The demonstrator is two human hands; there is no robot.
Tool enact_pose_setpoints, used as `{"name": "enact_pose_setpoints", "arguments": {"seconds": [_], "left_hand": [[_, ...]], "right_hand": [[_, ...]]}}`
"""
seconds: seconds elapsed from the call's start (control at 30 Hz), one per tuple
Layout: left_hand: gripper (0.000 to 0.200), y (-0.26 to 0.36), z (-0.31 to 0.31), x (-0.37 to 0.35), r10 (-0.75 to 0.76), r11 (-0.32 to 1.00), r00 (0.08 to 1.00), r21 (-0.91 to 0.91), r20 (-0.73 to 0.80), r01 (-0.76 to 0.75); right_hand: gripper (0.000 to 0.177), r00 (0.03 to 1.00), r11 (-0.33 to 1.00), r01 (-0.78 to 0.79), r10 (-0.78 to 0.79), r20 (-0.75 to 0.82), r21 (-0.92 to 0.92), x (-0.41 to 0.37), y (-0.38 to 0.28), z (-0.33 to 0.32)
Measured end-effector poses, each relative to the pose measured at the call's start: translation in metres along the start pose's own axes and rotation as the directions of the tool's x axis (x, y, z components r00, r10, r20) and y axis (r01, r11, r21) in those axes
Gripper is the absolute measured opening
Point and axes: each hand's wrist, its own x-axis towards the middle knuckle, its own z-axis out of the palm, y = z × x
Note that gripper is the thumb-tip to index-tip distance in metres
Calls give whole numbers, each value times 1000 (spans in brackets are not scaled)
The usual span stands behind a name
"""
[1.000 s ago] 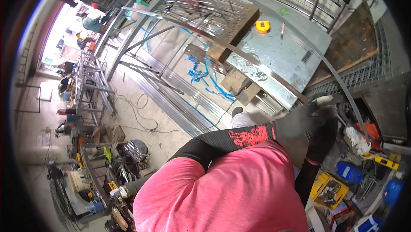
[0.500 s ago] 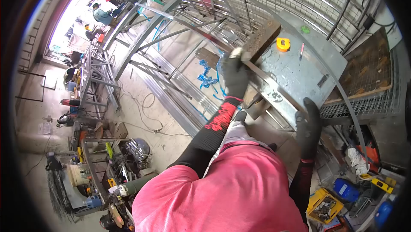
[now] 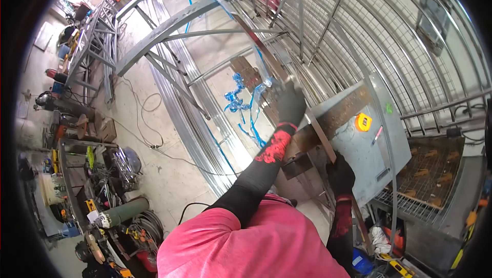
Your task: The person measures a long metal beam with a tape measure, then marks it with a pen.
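Observation:
A long flat metal bar (image 3: 321, 133) runs slantwise from the upper middle down to the right, past the edge of a grey metal sheet (image 3: 353, 150). My left hand (image 3: 291, 103), in a dark glove, is closed around the bar near the middle of the view. Lower down and to the right, my right hand (image 3: 340, 175), also gloved, is closed on the same bar. Beneath the bar lies a brown rusty steel beam (image 3: 346, 110). On the sheet rest a yellow tape measure (image 3: 363, 122) and a marker (image 3: 377, 135).
Curved grey metal frames (image 3: 169, 26) stand at the upper left. Metal rails (image 3: 177, 88) lie along the floor beside blue plastic wrap (image 3: 236, 96). A barred grille (image 3: 405, 37) rises at the right. Tools and a green cylinder (image 3: 125, 212) are at the lower left.
The view has shifted. My right hand, spread open before, is now closed on the bar. The bar has moved, and both hands are nearer each other along it.

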Motion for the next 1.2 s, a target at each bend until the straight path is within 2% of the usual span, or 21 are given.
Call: {"name": "enact_pose_setpoints", "arguments": {"seconds": [0.1,0.13,0.27,0.33,0.4,0.43,0.47,0.53,0.6,0.67,0.7,0.73,0.8,0.83,0.9,0.93,1.0,1.03,1.07,1.13,1.2], "left_hand": [[48,-18,-15,94,-60,998,998,3,-37,60],[47,-21,-25,126,-49,998,998,-29,-41,47],[44,-35,-58,249,-88,984,984,137,-154,110],[44,-74,-66,329,41,953,995,301,-95,-10],[53,-119,-83,414,56,983,996,169,70,-67],[53,-126,-93,434,14,997,987,67,160,-25],[54,-119,-105,445,-20,999,968,-31,249,29],[52,-118,-107,436,-76,994,961,-51,266,92],[50,-140,-96,429,138,973,932,129,335,-191],[52,-92,-93,336,68,972,953,195,296,-130],[58,-92,-79,289,155,937,964,276,214,-212],[57,-73,-79,236,177,933,959,273,222,-236],[51,-43,-77,164,251,916,938,256,239,-310],[51,-35,-82,167,254,916,938,253,235,-312],[51,-26,-91,171,71,931,951,322,301,-172],[51,-33,-92,189,123,939,963,287,239,-191],[53,-55,-94,256,147,934,972,299,181,-197],[55,-64,-94,296,118,918,981,359,152,-166],[57,-73,-100,338,60,942,977,313,207,-124],[57,-128,-92,431,309,859,944,394,114,-328],[57,-110,-113,458,50,960,968,254,244,-114]], "right_hand": [[45,982,992,-100,111,150,-81,4,3,-3],[45,980,990,-109,122,159,-88,4,1,-5],[48,993,997,-58,53,107,43,4,-11,-16],[47,995,997,-40,35,90,60,3,-14,-17],[45,999,994,-20,15,45,110,5,-15,-13],[45,999,994,-24,20,47,107,6,-17,-12],[47,1000,994,15,-16,9,108,8,-19,-11],[48,998,993,57,-55,-23,106,11,-19,-12],[52,994,992,-55,43,101,117,9,-15,-12],[53,997,994,-38,30,77,106,13,-16,-11],[54,998,996,-27,22,61,91,13,-16,-10],[54,998,995,-21,15,62,95,12,-14,-11],[53,960,989,-149,140,243,16,11,-7,-15],[53,961,989,-146,138,238,15,11,-5,-14],[49,980,995,-91,81,181,45,8,-1,-12],[49,981,995,-91,83,174,39,7,2,-11],[21,986,992,-105,94,137,75,7,3,-11],[21,986,991,-110,99,138,74,9,-2,-14],[22,974,986,-148,131,187,82,13,-9,-21],[23,954,975,-203,177,243,86,14,-9,-23],[34,946,902,-162,27,323,400,15,10,-21]]}}
